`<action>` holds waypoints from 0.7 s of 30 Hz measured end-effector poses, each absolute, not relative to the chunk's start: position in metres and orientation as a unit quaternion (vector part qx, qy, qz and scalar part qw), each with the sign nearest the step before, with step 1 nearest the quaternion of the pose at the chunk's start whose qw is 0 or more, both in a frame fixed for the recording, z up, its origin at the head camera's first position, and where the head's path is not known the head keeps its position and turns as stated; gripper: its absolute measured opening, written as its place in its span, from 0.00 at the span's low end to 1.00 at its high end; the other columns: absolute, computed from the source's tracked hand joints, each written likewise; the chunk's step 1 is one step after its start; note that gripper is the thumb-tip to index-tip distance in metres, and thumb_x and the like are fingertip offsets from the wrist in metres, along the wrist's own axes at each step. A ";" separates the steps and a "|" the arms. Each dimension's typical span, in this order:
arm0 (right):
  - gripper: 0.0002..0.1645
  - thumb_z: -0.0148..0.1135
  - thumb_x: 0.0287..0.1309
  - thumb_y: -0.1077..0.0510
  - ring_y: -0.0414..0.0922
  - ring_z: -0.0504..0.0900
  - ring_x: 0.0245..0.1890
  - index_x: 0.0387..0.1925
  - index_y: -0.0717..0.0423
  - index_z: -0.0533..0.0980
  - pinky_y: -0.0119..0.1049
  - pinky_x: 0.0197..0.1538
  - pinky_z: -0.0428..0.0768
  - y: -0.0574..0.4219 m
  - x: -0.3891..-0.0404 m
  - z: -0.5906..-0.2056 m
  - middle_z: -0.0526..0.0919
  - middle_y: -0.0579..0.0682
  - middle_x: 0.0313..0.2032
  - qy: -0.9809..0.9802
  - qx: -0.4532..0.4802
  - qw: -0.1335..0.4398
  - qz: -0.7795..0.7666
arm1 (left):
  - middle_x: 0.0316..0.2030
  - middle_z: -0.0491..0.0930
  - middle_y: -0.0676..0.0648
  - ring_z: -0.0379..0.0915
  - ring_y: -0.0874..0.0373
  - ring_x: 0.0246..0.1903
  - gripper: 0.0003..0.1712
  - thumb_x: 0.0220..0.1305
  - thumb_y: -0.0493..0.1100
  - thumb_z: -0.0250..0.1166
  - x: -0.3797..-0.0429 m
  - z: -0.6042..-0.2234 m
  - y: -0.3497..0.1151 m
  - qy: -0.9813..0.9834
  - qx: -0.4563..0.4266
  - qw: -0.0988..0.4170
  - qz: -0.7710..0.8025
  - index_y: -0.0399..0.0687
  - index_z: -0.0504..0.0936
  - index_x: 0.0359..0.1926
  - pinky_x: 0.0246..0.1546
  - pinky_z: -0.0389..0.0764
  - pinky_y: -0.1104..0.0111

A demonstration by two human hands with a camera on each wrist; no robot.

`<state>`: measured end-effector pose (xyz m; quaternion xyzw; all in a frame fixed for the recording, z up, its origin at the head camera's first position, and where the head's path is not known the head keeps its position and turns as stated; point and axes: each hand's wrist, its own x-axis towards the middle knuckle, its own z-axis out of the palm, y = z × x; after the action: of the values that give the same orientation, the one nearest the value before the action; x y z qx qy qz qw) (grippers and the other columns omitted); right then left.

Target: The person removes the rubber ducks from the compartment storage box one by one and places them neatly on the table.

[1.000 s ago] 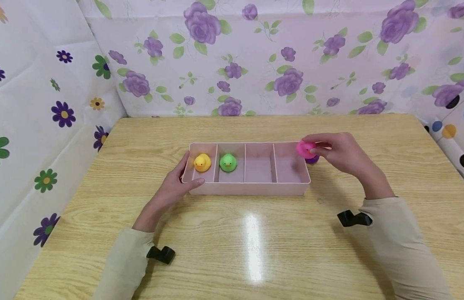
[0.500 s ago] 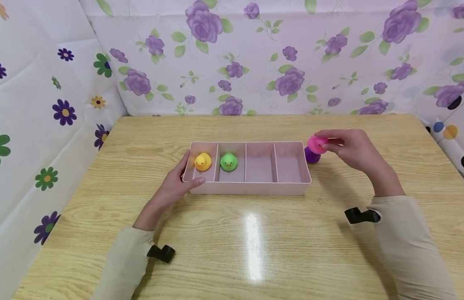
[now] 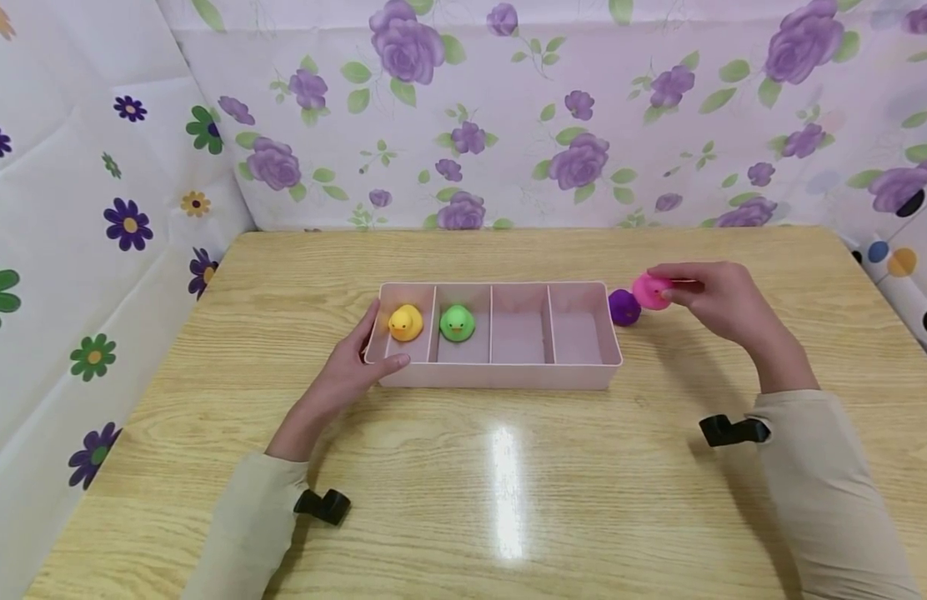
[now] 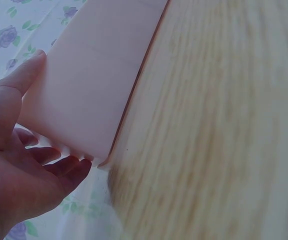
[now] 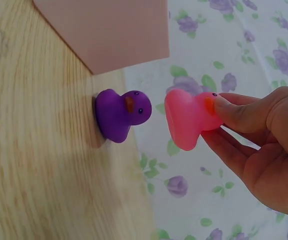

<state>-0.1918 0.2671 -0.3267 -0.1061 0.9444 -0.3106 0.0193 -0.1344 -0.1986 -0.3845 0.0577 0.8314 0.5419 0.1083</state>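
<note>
A pale pink box with several compartments stands on the table. The yellow rubber duck sits in its leftmost compartment and the green rubber duck in the one beside it. My left hand grips the box's left end, thumb over the front rim, fingers against the end wall. With thumb and fingers, my right hand pinches a pink rubber duck by its head, held off the table. Close to the box's right end, a purple rubber duck stands upright on the tabletop, apart from the pink one.
The wooden table reaches back to a flowered cloth. Another patterned cloth hangs on the left, and a dotted one on the right. Black wrist mounts are on both sleeves.
My right hand has carried the pink duck rightward, from over the box's right edge to past the purple duck, which now shows more fully. The left hand stays on the box.
</note>
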 end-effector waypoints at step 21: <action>0.20 0.59 0.66 0.69 0.64 0.80 0.52 0.59 0.67 0.77 0.20 0.35 0.73 0.289 -0.197 -0.351 0.78 0.71 0.56 0.944 -0.096 0.040 -0.314 | 0.79 0.39 0.44 0.35 0.43 0.76 0.55 0.68 0.45 0.66 -0.134 -0.384 -0.198 0.831 0.058 0.110 0.542 0.53 0.36 0.80 0.71 0.51 0.46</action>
<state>-0.1975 0.2889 -0.3510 -0.0957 0.9439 -0.3136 0.0397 -0.1340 -0.1981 -0.3838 0.0582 0.8311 0.5421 0.1095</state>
